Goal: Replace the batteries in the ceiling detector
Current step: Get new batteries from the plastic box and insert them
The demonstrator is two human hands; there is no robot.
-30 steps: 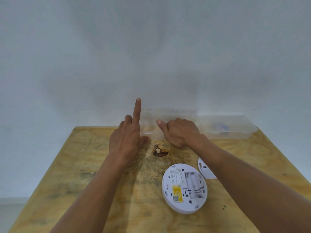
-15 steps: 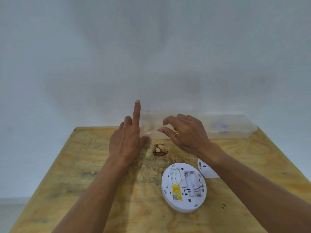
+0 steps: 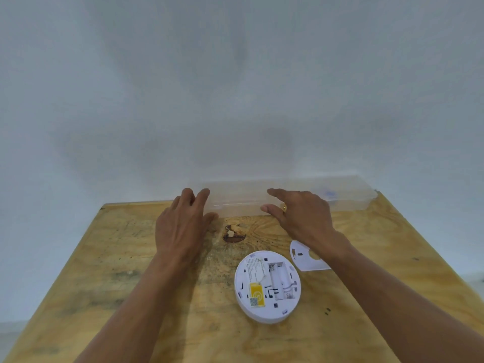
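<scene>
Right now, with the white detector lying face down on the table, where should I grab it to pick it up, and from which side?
Take the detector by its round outer rim, pinching opposite edges from above. It lies flat with its back up and the battery bay open, so fingers should stay off that middle. The right hand probably has the shorter way; the mounting plate lies apart, beyond its far right edge.

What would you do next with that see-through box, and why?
Probably open the clear box and take out fresh batteries. Both hands, left hand and right hand, are at it with fingers spread, and the detector lies face down with its battery bay empty.
</scene>
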